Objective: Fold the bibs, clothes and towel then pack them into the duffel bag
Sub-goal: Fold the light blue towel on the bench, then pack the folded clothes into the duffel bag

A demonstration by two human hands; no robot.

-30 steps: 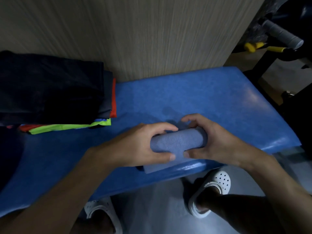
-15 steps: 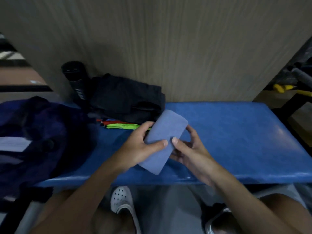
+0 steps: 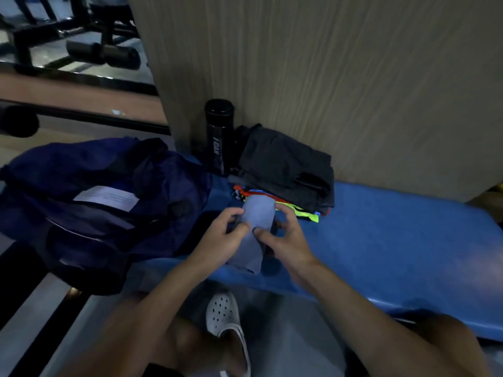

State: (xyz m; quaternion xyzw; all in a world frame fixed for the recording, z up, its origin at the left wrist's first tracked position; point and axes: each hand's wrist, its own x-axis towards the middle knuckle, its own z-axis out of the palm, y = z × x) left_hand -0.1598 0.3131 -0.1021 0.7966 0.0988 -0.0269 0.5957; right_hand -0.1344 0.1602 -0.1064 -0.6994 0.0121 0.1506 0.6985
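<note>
A rolled grey-blue towel (image 3: 258,213) is held above the blue bench (image 3: 394,240), in front of the clothes pile. My left hand (image 3: 223,238) grips its left side and my right hand (image 3: 285,240) pinches its right side with thumb and fingers. The folded dark clothes (image 3: 285,164) lie stacked on bright bibs (image 3: 304,213) with red, orange and neon green edges, against the wall. The dark navy duffel bag (image 3: 95,202) lies slumped on the left end of the bench, showing a white label.
A black bottle (image 3: 219,134) stands upright between the bag and the clothes pile, by the beige wall (image 3: 326,77). Gym equipment (image 3: 81,36) fills the upper left. My foot in a white clog (image 3: 226,317) is on the floor below the bench.
Both hands lifted the rolled towel off the bench's front edge and carried it left toward the clothes pile and bag. The view swung left, bringing the duffel bag and bottle into sight.
</note>
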